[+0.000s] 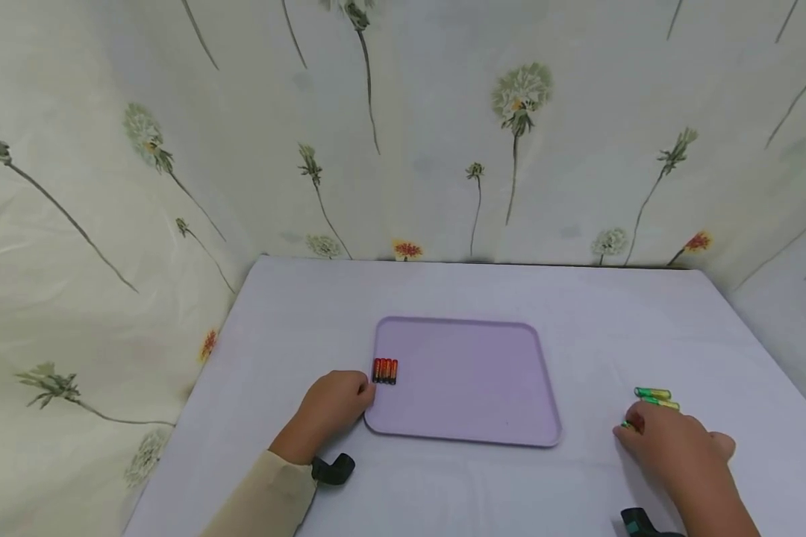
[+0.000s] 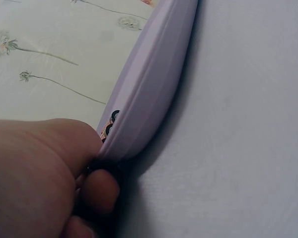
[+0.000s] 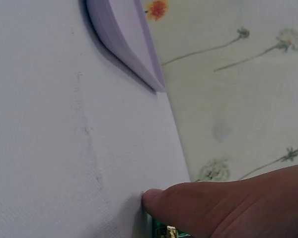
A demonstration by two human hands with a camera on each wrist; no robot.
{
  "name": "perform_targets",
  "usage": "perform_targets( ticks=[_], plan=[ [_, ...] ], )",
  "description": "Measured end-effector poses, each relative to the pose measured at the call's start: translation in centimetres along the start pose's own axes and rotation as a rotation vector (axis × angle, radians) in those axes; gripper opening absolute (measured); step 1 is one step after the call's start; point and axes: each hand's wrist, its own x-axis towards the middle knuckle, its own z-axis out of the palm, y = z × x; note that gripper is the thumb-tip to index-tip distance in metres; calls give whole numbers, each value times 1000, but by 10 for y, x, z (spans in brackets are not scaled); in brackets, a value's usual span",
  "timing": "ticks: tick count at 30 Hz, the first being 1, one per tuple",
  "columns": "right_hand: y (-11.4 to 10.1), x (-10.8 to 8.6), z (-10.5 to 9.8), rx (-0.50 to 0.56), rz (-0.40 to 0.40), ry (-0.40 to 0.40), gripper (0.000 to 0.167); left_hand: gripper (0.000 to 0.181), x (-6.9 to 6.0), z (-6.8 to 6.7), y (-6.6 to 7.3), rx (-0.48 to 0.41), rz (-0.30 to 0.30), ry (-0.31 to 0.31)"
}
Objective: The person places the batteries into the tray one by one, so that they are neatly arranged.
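A light purple tray (image 1: 470,380) lies flat in the middle of the table. My left hand (image 1: 334,406) grips its left rim; in the left wrist view the thumb (image 2: 84,139) lies at the rim with curled fingers below. Just inside that rim, several black-and-red batteries (image 1: 385,371) stand side by side in a row. To the right of the tray, my right hand (image 1: 678,444) pinches a green battery (image 1: 627,424), mostly hidden by the fingers. Two more green-and-yellow batteries (image 1: 653,393) lie on the table just beyond that hand.
The white table (image 1: 295,313) meets a flower-patterned backdrop (image 1: 430,149) at its back and sides. A black wrist strap piece (image 1: 333,470) shows at the left wrist, and another black device (image 1: 638,522) near the right wrist.
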Motion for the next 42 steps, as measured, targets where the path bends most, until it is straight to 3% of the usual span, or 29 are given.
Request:
perform_targets(
  ticks=[8, 16, 21, 25, 29, 35, 42],
  plan=[
    [2, -12, 8, 7, 38, -42, 43, 35, -2, 8, -1, -1, 22, -6],
    [6, -22, 12, -33, 34, -105, 57, 36, -3, 13, -2, 12, 33, 0],
    [11, -21, 15, -27, -2, -126, 57, 36, -4, 12, -1, 19, 33, -7],
    [9, -18, 11, -22, -61, -84, 55, 38, -3, 10, -2, 19, 61, 17],
    [6, -12, 2, -14, -104, 16, 61, 40, -3, 5, -4, 21, 70, 53],
    [8, -7, -5, -18, -56, 176, 63, 41, -2, 2, -7, 13, 57, 43],
    [7, -5, -4, 1, 25, 85, 65, 40, -3, 4, -6, 16, 59, 28]
  ],
)
